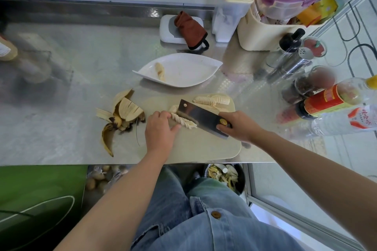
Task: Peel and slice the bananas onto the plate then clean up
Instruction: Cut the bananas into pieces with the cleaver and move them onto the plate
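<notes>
On the beige cutting board (189,149) lies a row of banana slices (183,121). My left hand (160,130) holds that row at its left end, fingers curled over it. My right hand (237,125) grips the handle of a cleaver (201,117), whose blade rests against the slices from the right. More sliced banana (212,100) lies at the board's far edge. A white leaf-shaped plate (183,71) beyond the board carries one peeled banana piece (160,70). Banana peels (120,116) are heaped on the steel counter left of the board.
Bottles and spice jars (326,100) crowd the right side of the counter. A cream basket with containers (271,26) stands at the back right, and a brown cloth (190,28) lies on a white box. Below the counter edge sits a bin with peels (224,175).
</notes>
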### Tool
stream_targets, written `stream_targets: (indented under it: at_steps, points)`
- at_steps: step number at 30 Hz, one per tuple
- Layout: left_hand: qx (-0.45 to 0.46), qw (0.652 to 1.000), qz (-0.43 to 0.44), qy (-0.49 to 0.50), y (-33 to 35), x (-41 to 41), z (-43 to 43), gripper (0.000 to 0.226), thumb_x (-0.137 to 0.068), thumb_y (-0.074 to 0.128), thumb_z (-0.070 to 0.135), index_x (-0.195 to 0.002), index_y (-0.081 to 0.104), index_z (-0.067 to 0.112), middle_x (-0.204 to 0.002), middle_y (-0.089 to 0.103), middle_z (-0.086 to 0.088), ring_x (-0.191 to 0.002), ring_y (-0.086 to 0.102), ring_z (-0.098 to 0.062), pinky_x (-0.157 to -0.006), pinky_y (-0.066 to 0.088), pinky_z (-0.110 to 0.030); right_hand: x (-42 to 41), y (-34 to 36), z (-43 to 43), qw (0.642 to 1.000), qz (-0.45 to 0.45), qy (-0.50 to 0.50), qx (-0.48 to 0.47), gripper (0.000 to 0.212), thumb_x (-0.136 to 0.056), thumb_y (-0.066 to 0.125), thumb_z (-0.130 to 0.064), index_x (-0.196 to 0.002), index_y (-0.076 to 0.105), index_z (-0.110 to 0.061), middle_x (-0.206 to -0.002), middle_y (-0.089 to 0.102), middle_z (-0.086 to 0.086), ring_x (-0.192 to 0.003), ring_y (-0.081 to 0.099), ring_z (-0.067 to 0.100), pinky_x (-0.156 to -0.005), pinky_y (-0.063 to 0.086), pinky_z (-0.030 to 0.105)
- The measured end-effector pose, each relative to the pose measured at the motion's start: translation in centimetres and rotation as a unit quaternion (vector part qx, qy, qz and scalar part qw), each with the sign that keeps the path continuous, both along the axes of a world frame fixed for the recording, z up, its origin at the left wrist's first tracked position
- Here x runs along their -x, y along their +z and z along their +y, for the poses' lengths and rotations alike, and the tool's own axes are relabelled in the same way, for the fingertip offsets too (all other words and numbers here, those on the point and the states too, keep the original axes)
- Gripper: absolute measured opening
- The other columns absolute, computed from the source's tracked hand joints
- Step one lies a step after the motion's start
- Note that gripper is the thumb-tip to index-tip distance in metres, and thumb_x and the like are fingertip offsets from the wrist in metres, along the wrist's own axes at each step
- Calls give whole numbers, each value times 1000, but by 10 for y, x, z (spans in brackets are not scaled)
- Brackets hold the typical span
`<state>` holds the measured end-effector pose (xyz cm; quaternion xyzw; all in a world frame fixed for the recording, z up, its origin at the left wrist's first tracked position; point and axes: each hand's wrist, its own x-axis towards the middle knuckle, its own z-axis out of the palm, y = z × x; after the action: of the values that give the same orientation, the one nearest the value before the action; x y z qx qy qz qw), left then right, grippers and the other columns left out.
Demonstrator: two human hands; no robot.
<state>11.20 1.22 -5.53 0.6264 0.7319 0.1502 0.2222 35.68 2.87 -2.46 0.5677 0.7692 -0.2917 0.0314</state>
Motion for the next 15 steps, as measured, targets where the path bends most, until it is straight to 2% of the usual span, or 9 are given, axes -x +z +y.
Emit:
stream_targets:
  at_steps: [4,9,15]
  points:
    - [-6,1000,3,-5,-3,0,-4,41,-79,75,36,-110,61,13,-102,56,-3,-97,47,-19,-78,39,-28,-1,-8,-8,999,16,-30,-5,17,-91,57,-29,-87,57,-12,-70,58,3,-63,52,22,-57,40,35]
    - [-6,1000,-5,-8,-5,-2,-5,45,-75,78,36,-110,61,12,-103,55,-4,-101,46,-21,-83,42,-31,-3,-2,-6,999,8,-23,-39,12,-93,55,-27,-93,57,-15,-75,56,-2,-67,50,19,-57,36,31]
    - [-11,1000,7,-9,-7,-2,-4,48,-74,79,40,-108,61,12,-102,54,-4,-100,47,-21,-84,43,-32,-3,-2,-3,1000,-10,6,-27,11,-93,55,-27,-87,51,-18,-74,54,-1,-66,48,20,-58,33,31]
